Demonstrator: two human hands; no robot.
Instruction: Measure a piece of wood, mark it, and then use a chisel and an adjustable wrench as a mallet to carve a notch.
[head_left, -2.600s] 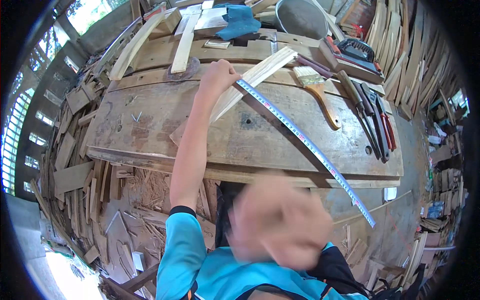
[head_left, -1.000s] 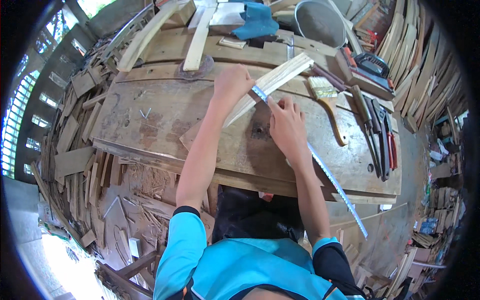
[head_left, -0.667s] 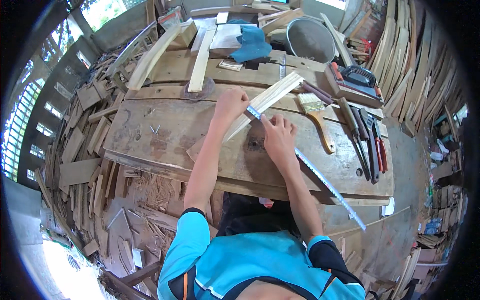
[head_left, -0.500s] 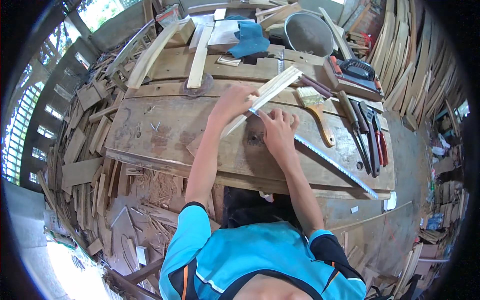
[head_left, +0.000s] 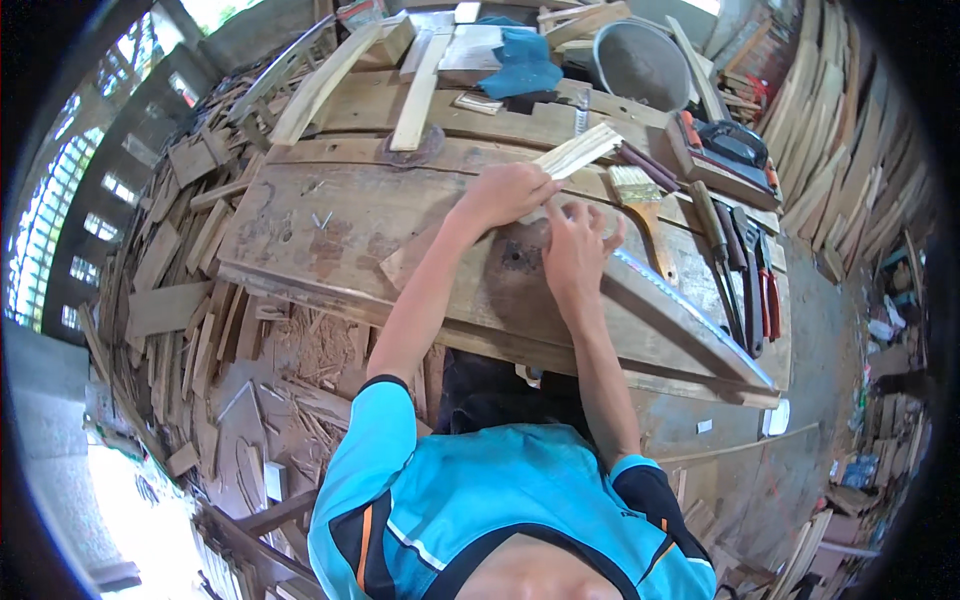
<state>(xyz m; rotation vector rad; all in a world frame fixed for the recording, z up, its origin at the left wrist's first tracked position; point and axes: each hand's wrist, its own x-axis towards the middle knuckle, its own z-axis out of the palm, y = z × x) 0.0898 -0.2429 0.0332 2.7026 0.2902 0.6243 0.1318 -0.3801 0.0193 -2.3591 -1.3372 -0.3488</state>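
Note:
A pale wooden strip [head_left: 588, 150] slants over the bench, and my left hand [head_left: 510, 193] is closed around it. Close beside it, touching or nearly so, is my right hand [head_left: 577, 245], with its fingers curled. From under my right hand a long, thin blue-white strip [head_left: 692, 313] runs down to the bench's front right corner. Small marks line its edge; whether it is a ruler or a saw blade I cannot tell. The right fingertips and the strip's near end are hidden. Under my left forearm lies a flat piece of wood [head_left: 405, 262].
A paintbrush [head_left: 650, 225] lies right of my hands. Beyond it are pliers [head_left: 768, 290], other hand tools and a boxy tool with a black handle [head_left: 733, 143]. At the back stand a grey bucket [head_left: 642, 65] and a blue cloth [head_left: 522, 62]. Wood scraps [head_left: 165, 310] pile up left.
My left hand has slid up along the wooden strip and covers more of it. My right hand has come close against it, hiding the marked strip's upper end. The view has shifted slightly.

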